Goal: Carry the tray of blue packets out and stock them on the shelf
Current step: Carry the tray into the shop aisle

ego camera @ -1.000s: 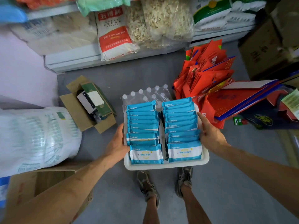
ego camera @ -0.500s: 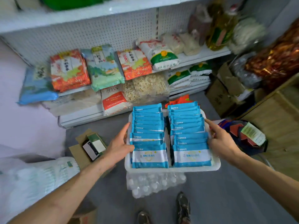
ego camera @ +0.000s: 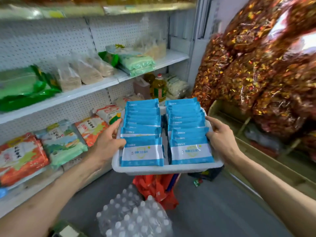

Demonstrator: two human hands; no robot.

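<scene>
The white tray (ego camera: 167,169) is held in the air, in front of the shelf (ego camera: 68,95) and above the floor (ego camera: 213,211). The left hand (ego camera: 106,144) grips its left side and the right hand (ego camera: 222,141) its right side, each thumb over the rim. The blue packets (ego camera: 142,127) stand in it in two rows. The front ones carry a white panel with blue Chinese writing, too blurred to read. On the lower shelf lie orange and green rice bags (ego camera: 20,156) with black Chinese characters that I cannot read with certainty. Further back stands an oil bottle (ego camera: 159,88) with a red cap and a green label. A pack of water bottles (ego camera: 133,218) lies on the floor below the tray.
</scene>
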